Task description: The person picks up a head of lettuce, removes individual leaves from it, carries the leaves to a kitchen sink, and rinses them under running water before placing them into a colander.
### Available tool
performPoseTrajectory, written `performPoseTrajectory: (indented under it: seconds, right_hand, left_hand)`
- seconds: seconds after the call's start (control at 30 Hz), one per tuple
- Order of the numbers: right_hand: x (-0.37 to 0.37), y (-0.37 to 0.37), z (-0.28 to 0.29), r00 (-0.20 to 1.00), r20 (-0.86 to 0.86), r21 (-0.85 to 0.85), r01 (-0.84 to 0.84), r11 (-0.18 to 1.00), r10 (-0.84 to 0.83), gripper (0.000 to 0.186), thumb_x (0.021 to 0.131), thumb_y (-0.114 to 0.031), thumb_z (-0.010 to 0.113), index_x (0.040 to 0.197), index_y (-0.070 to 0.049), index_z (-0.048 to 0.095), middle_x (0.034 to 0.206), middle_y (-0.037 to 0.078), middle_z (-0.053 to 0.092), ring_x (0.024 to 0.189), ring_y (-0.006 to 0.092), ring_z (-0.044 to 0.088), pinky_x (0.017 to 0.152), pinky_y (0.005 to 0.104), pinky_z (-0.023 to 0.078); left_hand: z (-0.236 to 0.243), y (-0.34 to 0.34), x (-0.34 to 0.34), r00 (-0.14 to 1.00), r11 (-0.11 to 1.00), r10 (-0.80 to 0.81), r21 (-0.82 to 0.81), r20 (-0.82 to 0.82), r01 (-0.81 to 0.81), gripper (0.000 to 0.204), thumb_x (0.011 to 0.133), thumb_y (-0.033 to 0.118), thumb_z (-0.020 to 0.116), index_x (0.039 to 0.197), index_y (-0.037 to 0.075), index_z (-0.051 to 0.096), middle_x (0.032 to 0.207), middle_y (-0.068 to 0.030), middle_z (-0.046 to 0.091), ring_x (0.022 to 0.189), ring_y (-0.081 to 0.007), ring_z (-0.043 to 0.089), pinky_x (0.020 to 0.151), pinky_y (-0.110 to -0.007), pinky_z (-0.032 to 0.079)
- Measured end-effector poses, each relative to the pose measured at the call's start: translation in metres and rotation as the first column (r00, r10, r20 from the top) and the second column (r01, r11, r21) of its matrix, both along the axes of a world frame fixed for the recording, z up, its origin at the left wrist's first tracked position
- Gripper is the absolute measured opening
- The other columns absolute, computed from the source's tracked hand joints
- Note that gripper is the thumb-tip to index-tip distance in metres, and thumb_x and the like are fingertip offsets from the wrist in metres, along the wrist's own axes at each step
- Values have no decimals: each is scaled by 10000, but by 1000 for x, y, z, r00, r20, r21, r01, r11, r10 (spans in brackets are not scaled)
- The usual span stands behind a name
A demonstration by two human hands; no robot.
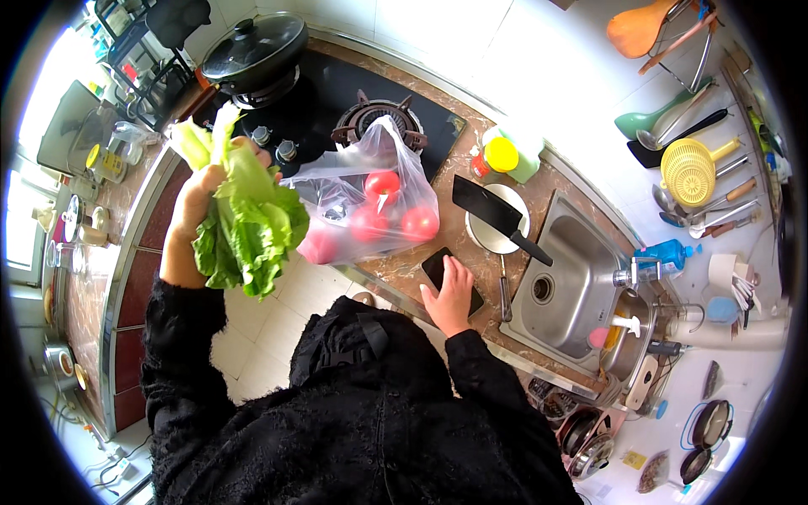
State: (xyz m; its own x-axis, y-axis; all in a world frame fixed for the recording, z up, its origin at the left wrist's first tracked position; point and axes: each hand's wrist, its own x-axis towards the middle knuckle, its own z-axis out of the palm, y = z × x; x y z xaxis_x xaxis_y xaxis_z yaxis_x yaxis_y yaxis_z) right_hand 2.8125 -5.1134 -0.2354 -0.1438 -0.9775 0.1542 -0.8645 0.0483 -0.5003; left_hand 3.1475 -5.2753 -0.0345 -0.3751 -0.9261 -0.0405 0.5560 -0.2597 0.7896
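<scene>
My left hand (pixel 200 189) is closed round the stem end of a bunch of leafy lettuce (pixel 257 220), raised at the left, its green leaves hanging down. A clear plastic bag (pixel 316 187) of red tomatoes (pixel 368 223) sits to the right of the lettuce, by the counter's front edge. Further right, my right hand (pixel 452 296) lies over a black phone (pixel 434 268) on the brown counter, fingers stretched out and thumb apart. Beside it, a black-bladed cleaver (pixel 486 207) rests across a white bowl (pixel 505 244). A metal-handled utensil (pixel 505 299) points toward me below the bowl.
Behind the bag is a black gas hob with a burner (pixel 379 124) and a lidded pan (pixel 255 55). A yellow-lidded jar (pixel 497 158) stands by the wall. The steel sink (pixel 575 252) is at the right, under hanging utensils and a yellow strainer (pixel 690 172).
</scene>
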Motion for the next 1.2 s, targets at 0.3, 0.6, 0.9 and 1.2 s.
performPoseTrajectory:
  seconds: [0.3, 0.6, 0.9, 1.2]
  right_hand:
    - [120, -48, -10, 181, 808, 519, -670, 531, -561, 389, 903, -241, 561, 1209, -20, 465, 1070, 84, 584, 928, 149, 592, 791, 303, 491]
    - [161, -95, -20, -702, 525, -41, -585, 810, -481, 400, 772, -63, 553, 1167, -72, 489, 1035, 66, 552, 887, 188, 580, 845, 361, 487]
    - [164, -94, -47, -571, 733, 255, -274, 927, -370, 288, 689, -33, 566, 947, -147, 507, 899, 34, 508, 810, 214, 552, 811, 378, 490]
    - [161, -78, -3, -484, 798, 139, -434, 890, -360, 264, 691, 61, 496, 799, -179, 473, 836, -1, 479, 822, 188, 543, 818, 398, 492]
  left_hand:
    - [13, 10, -61, 963, 983, -180, 0, -199, 184, 514, 744, 389, 688, 1103, 101, 461, 978, -25, 496, 961, -303, 522, 904, -466, 414]
    - [-1, 71, -47, 926, 993, -107, 6, -362, 117, 371, 800, 359, 639, 1012, 147, 421, 946, 17, 486, 1047, -347, 498, 963, -514, 375]
    - [-28, 112, -7, 972, 964, 165, 235, -165, -124, 437, 685, 346, 740, 954, 106, 492, 832, -14, 465, 859, -159, 516, 998, -516, 363]
    - [-45, 130, 16, 938, 912, 302, 338, -170, -233, 459, 687, 308, 732, 1016, 98, 491, 874, -17, 475, 877, -159, 513, 1009, -503, 368]
